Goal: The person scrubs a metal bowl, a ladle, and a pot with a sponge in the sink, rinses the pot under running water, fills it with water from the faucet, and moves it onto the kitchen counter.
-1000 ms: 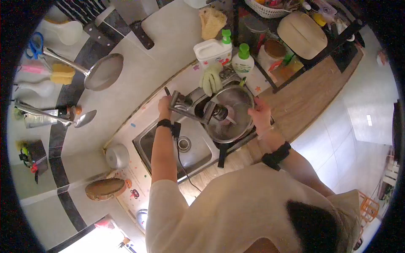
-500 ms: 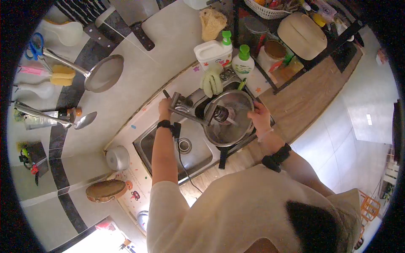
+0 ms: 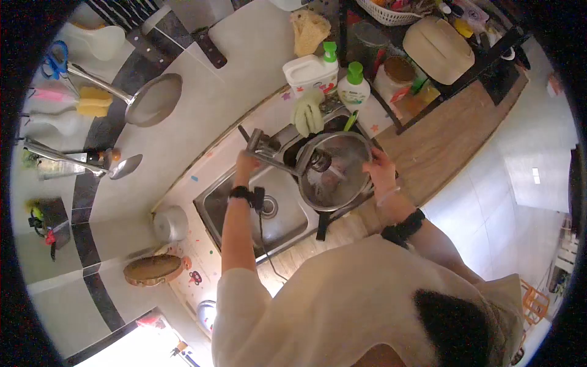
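Note:
A round metal bowl (image 3: 345,192) sits over the right part of the sink, under the end of the faucet (image 3: 278,163). Something pinkish lies inside it, too blurred to name. My right hand (image 3: 382,171) grips the bowl's right rim, thumb on the inner side. At the faucet's base, my left hand (image 3: 247,164) is closed near the body and lever; its fingers are partly hidden, and what they hold cannot be made out. Green gloves (image 3: 307,116) hang behind the bowl.
Left of the bowl is a sink basin (image 3: 284,211). Behind stand a white container (image 3: 310,74) and a green-capped pump bottle (image 3: 353,92). A black rack (image 3: 397,125) is at the back right. A metal pot (image 3: 170,224) stands left. Utensils, including a strainer (image 3: 156,100), hang on the wall.
My left hand has shifted slightly down and lies lower beside the faucet's base. The bowl has moved slightly right, with my right hand still on its rim.

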The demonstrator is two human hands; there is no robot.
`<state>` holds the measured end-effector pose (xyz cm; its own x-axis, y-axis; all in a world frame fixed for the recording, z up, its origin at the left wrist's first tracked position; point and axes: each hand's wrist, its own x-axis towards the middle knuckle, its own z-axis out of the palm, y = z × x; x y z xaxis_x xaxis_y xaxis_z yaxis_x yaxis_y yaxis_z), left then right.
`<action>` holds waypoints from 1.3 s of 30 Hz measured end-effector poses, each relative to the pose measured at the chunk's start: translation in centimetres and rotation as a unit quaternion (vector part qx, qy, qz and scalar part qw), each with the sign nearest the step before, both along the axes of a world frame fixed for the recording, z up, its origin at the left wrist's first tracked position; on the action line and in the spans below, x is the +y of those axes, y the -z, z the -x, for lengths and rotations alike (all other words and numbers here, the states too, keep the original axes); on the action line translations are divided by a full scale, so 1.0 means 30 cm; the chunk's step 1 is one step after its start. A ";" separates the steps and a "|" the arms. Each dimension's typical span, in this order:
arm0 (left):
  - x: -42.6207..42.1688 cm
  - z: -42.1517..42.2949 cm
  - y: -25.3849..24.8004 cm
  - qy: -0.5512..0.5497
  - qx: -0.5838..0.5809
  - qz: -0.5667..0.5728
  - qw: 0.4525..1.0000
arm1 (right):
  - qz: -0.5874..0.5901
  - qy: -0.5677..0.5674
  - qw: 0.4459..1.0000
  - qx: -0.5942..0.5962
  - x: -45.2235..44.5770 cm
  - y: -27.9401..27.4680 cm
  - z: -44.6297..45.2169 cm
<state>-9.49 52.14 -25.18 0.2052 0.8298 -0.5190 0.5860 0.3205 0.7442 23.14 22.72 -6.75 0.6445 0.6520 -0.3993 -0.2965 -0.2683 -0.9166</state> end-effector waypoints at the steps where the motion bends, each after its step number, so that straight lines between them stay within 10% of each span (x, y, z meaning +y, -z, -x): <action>1: -0.017 0.044 0.073 -0.055 -0.215 0.127 0.967 | 0.021 -0.010 1.000 -0.020 -0.003 0.000 -0.008; 2: -0.047 0.085 0.109 -0.106 -0.416 0.246 0.869 | 0.019 -0.006 1.000 -0.008 -0.005 0.005 -0.011; 5: -0.390 -0.066 -0.041 -0.077 -0.187 0.081 0.976 | 0.009 0.000 1.000 0.017 -0.005 0.028 -0.016; 8: -0.621 -0.221 -0.361 -0.049 -0.149 0.125 0.980 | -0.006 -0.009 1.000 0.013 -0.007 0.044 -0.014; 14: -0.742 -0.277 -0.467 0.010 -0.100 0.125 0.987 | -0.041 -0.016 0.999 0.007 -0.003 0.102 -0.006; 31: -0.745 -0.274 -0.466 -0.075 -0.151 -0.031 0.985 | 0.218 -0.403 0.889 0.014 -0.054 -0.137 -0.118; 39: -0.761 -0.300 -0.476 -0.096 -0.173 0.009 0.980 | 0.168 -0.309 0.936 0.013 -0.082 -0.030 -0.115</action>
